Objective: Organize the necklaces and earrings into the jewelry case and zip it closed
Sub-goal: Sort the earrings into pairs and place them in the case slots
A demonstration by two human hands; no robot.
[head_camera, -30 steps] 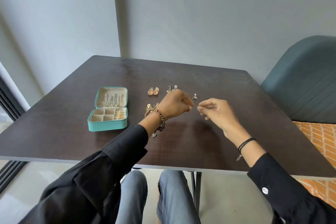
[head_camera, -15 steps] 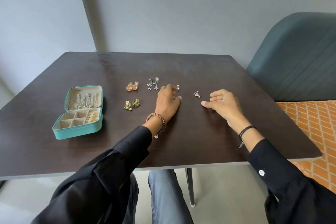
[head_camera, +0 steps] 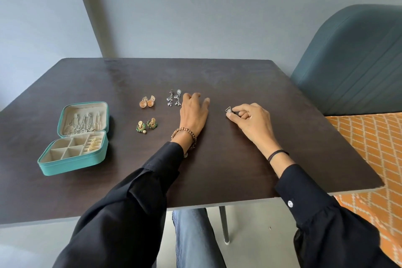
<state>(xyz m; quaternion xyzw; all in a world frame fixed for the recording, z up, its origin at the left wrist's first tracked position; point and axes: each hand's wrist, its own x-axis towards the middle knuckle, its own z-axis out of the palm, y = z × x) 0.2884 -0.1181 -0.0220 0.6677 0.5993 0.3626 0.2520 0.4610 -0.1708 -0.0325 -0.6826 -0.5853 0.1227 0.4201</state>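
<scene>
At right hand (head_camera: 250, 123), pinched triangular earring (head_camera: 228, 109) (left hand (head_camera: 193, 113) apart)

One wide-angle camera sits on the person's head, above the near edge of the table (head_camera: 239, 165), and faces forward and down. The view is close: both sleeves (head_camera: 130, 213) enter from the bottom corners. The left hand (head_camera: 193, 113) and the right hand (head_camera: 250, 121), which pinches a triangular earring (head_camera: 228, 109), lie near frame centre. The jewelry case (head_camera: 71, 164) falls at mid-left, the chair (head_camera: 352, 61) at the right edge, and the wall (head_camera: 217, 6) across the top. The person's legs (head_camera: 193, 237) show below the near table edge.
</scene>
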